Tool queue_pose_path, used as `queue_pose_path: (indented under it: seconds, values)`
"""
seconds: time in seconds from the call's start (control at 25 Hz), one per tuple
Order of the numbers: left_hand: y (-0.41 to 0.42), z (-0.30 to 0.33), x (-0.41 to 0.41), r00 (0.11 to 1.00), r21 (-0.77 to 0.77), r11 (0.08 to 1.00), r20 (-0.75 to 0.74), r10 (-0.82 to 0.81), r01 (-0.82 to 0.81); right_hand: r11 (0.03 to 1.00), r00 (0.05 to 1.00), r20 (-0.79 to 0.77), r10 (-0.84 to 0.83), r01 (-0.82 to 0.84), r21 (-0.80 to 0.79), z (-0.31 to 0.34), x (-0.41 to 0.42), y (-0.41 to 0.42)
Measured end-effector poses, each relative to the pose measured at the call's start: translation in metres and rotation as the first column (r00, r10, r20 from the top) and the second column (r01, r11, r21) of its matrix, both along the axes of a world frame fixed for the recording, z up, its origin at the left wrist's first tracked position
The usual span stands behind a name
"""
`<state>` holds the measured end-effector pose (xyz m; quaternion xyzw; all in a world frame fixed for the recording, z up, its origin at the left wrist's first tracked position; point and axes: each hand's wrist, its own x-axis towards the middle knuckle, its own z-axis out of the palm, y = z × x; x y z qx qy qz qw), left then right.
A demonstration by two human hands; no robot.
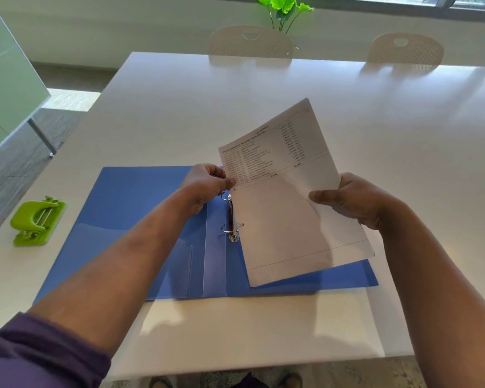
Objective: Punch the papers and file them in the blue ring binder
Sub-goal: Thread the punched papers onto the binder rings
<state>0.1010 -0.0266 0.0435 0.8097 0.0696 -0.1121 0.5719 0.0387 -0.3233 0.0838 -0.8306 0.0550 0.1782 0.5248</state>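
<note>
While far left, green punch (38, 221)

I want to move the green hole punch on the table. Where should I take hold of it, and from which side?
Grip the hole punch from above, fingers on its two long sides around the flat base. It sits upright and alone on the table, left of the blue binder, and its raised lever would probably give under a grip.

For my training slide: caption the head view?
Both hands lower punched papers toward the open blue ring binder's rings.
</note>
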Motion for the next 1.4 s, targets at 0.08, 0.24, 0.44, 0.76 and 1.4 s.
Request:
queue_pose_path:
  seconds: [0.08, 0.24, 0.44, 0.76, 1.4]
  values:
    - [-0.001, 0.000, 0.002, 1.000, -0.003, 1.000, 0.005, -0.016, 0.016, 1.000, 1.000, 0.006, 0.000, 0.000, 0.005, 0.002, -0.001, 0.000]
    - [-0.001, -0.003, 0.002, 0.998, 0.018, 0.998, -0.006, -0.056, 0.056, 1.000, 1.000, -0.005, -0.018, 0.018, -0.004, -0.001, -0.003, 0.000]
    - [-0.001, -0.008, 0.005, 0.999, 0.036, 0.998, -0.012, -0.045, 0.046, 1.000, 1.000, -0.012, -0.019, 0.019, 0.002, -0.002, 0.000, 0.001]
    - [-0.008, -0.012, 0.006, 1.000, 0.067, 0.998, -0.025, -0.005, 0.007, 0.999, 0.997, -0.068, -0.040, 0.041, 0.000, -0.013, 0.000, -0.006]
    - [0.017, -0.028, -0.046, 0.874, 0.411, 0.832, 0.146, -0.463, 0.372, 0.993, 0.982, -0.150, -0.111, 0.117, 0.033, -0.043, 0.004, -0.013]
